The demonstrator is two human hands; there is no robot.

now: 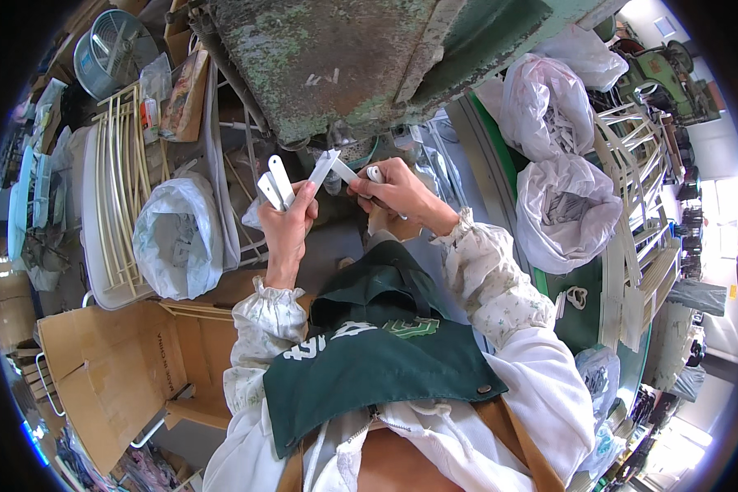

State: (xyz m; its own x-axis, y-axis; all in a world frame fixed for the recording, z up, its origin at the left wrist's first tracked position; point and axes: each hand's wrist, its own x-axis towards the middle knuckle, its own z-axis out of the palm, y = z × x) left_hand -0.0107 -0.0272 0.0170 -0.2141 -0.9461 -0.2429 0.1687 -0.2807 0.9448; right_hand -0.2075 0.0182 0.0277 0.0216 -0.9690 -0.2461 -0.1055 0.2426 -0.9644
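My left hand [289, 223] is raised in front of a worn green machine [344, 57] and grips several flat white plastic strips [277, 182] that fan out above the fingers. My right hand [398, 190] is closed on another white strip [340, 170], whose tip reaches up to the strips in the left hand, just under the machine's lower edge. Both forearms wear pale flowered sleeve covers. A dark green apron [369, 361] hangs below the hands.
A clear bag of white parts [176, 234] sits to the left beside a tray of long cream strips [119, 189]. Two more filled bags [562, 205] lie to the right. An open cardboard box [107, 369] is at lower left; a fan [111, 49] stands at top left.
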